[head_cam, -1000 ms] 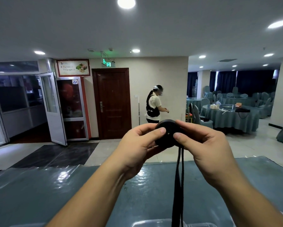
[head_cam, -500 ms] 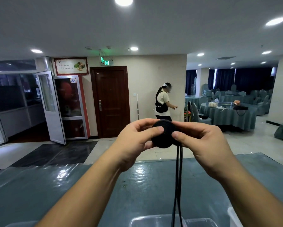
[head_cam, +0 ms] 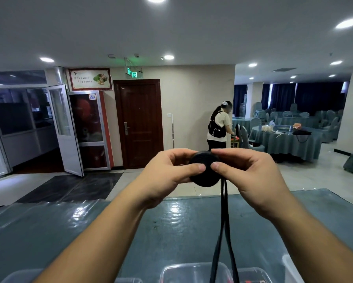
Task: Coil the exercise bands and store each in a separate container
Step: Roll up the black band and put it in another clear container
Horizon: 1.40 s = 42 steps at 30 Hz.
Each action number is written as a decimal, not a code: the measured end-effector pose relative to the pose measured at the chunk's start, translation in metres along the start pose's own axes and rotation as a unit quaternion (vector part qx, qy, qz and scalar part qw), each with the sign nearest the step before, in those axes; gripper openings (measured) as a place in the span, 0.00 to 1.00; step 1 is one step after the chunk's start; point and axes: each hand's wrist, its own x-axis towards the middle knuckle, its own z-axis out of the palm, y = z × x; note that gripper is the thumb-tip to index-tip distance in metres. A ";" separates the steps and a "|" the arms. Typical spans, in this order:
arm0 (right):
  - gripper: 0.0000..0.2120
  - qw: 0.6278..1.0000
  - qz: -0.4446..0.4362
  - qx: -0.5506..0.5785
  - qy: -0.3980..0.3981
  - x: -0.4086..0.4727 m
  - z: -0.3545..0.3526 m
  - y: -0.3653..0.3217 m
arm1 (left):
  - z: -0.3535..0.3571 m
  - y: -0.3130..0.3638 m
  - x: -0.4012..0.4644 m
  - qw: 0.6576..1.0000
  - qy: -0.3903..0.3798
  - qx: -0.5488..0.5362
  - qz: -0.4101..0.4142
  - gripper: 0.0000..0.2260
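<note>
A black exercise band [head_cam: 204,175] is wound into a flat round coil held up in front of me. My left hand [head_cam: 167,178] grips the coil from the left, thumb pressed on its face. My right hand [head_cam: 251,178] pinches it from the right, thumb on the face as well. Two loose strands of the band [head_cam: 224,227] hang straight down from the coil past the bottom of the view. Clear plastic containers [head_cam: 194,271] stand at the near edge of the table, below the hanging strands.
A table under a glossy teal plastic cover [head_cam: 69,225] spreads below my arms. A person with a black backpack [head_cam: 219,127] stands far off by the wall. Round covered tables and chairs [head_cam: 286,139] fill the right background. A brown door [head_cam: 140,123] stands ahead.
The coil and both hands stay together at about the same spot. The view has dropped slightly, showing more of the containers. The distant person has walked to the right.
</note>
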 end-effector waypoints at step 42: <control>0.16 0.994 -0.012 0.101 0.047 -0.002 0.015 0.002 | 0.005 -0.006 -0.002 0.996 0.071 -0.060 0.007 0.14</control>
